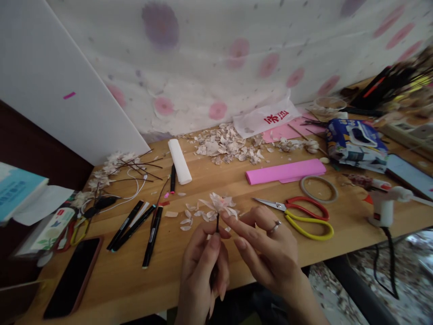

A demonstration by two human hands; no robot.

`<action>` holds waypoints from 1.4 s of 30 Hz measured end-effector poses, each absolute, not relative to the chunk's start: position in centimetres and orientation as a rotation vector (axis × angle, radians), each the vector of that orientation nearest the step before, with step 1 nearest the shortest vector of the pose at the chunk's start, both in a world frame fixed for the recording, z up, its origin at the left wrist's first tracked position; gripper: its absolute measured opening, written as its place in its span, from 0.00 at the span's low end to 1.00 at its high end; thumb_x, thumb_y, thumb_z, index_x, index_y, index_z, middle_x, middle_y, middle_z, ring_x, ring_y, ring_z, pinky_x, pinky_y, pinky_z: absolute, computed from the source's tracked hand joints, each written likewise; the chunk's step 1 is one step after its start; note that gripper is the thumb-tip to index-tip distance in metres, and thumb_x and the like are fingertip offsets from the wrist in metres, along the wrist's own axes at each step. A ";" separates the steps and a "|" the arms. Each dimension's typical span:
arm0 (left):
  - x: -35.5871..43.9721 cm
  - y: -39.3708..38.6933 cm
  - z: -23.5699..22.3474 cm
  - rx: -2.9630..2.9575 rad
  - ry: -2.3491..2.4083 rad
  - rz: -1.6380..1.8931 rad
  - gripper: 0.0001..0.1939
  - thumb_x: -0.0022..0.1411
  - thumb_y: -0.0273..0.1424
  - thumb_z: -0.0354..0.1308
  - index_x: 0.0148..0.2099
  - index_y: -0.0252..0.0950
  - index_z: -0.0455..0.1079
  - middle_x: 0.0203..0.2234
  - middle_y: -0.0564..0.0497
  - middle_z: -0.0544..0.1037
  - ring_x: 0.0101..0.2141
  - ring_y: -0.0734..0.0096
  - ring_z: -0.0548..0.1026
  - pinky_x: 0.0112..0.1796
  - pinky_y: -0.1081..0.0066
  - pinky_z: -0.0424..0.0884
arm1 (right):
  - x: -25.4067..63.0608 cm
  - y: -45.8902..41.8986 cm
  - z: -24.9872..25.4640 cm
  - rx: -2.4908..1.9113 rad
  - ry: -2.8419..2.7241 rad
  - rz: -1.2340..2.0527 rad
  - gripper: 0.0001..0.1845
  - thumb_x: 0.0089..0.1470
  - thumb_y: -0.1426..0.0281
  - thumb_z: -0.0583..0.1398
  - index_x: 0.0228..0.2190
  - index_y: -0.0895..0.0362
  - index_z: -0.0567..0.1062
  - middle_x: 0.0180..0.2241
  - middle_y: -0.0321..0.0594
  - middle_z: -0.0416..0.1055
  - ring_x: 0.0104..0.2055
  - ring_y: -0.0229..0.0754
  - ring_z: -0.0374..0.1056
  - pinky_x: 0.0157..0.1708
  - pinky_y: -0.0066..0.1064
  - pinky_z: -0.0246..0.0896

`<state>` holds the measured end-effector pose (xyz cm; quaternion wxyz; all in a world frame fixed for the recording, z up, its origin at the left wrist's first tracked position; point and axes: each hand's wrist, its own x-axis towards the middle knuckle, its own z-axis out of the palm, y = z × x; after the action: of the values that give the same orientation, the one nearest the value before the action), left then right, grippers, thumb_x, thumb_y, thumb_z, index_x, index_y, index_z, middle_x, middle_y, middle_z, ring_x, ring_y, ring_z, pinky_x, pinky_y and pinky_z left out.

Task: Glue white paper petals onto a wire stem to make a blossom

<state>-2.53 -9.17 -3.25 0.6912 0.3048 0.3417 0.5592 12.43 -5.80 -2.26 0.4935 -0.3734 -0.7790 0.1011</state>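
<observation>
My left hand is closed around the dark, thin stem of a handmade flower, holding it upright near the table's front edge. The flower has pale, pinkish-white pointed petals. My right hand, with a ring on one finger, is beside it. Its index fingertip touches the flower's lower right petals, while thumb and index are apart. Loose pale petals lie on the table just behind and left of the flower. Scissors with one red and one yellow handle lie right of my right hand.
A heap of petals lies at the back. Pink paper roll, tape ring, wipes pack and glue gun are right. Markers, white roll, phone and finished-looking flowers are left.
</observation>
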 end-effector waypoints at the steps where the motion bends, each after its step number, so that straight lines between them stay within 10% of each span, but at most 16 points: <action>1: -2.5 -9.2 -3.2 0.678 0.764 1.248 0.11 0.73 0.39 0.57 0.41 0.43 0.79 0.11 0.63 0.61 0.12 0.84 0.47 0.15 0.83 0.50 | 12.5 -5.8 -2.2 -0.907 -1.887 0.244 0.23 0.67 0.74 0.56 0.61 0.53 0.72 0.33 0.40 0.72 0.32 0.42 0.67 0.31 0.36 0.61; 42: -1.8 -8.6 -2.5 0.656 0.762 1.312 0.13 0.71 0.41 0.60 0.36 0.41 0.77 0.09 0.64 0.58 0.11 0.83 0.46 0.14 0.83 0.53 | 12.4 -5.8 -2.4 -0.849 -1.883 0.279 0.15 0.68 0.72 0.56 0.53 0.57 0.77 0.33 0.39 0.73 0.32 0.41 0.68 0.31 0.34 0.64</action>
<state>-1.79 -8.58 -2.53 0.6775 0.2918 0.3391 0.5838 12.38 -5.81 -2.42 0.5045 -0.3515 -0.7801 0.1155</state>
